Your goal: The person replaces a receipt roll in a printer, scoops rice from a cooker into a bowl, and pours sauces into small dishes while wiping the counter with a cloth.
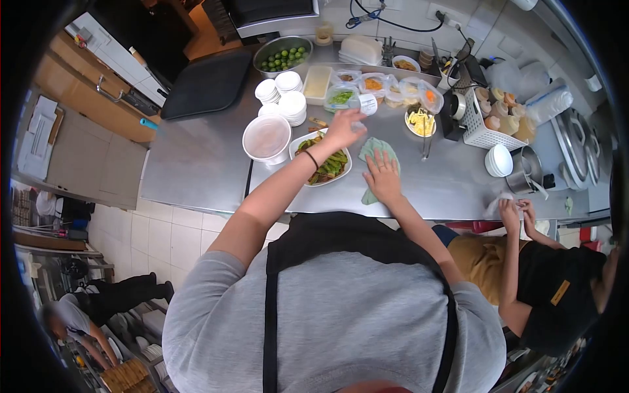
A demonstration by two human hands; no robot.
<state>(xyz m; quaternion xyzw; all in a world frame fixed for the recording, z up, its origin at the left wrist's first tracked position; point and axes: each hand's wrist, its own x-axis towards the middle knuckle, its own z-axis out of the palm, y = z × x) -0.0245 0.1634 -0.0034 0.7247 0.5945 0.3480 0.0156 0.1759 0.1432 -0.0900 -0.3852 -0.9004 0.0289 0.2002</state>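
Note:
My left hand (346, 129) reaches across a white dish of green vegetables (331, 167). Its curled fingers meet a small clear container with a white end (367, 104), tilted on its side; the grip is partly hidden. Flat on a light green cloth (370, 193), my right hand (384, 178) presses it to the steel counter with fingers spread. Left of the dish stands a white tub with a lid (266, 137). A bowl of yellow strips (420, 122) with tongs (426, 145) across it sits right of the cloth.
White stacked lids (291, 105), bagged ingredients (375, 84) and a bowl of green limes (284, 56) line the back of the steel counter (196, 150). At right are a basket of bottles (495, 134) and a metal pot (524, 171). A co-worker's hands (514, 213) handle a plastic bag.

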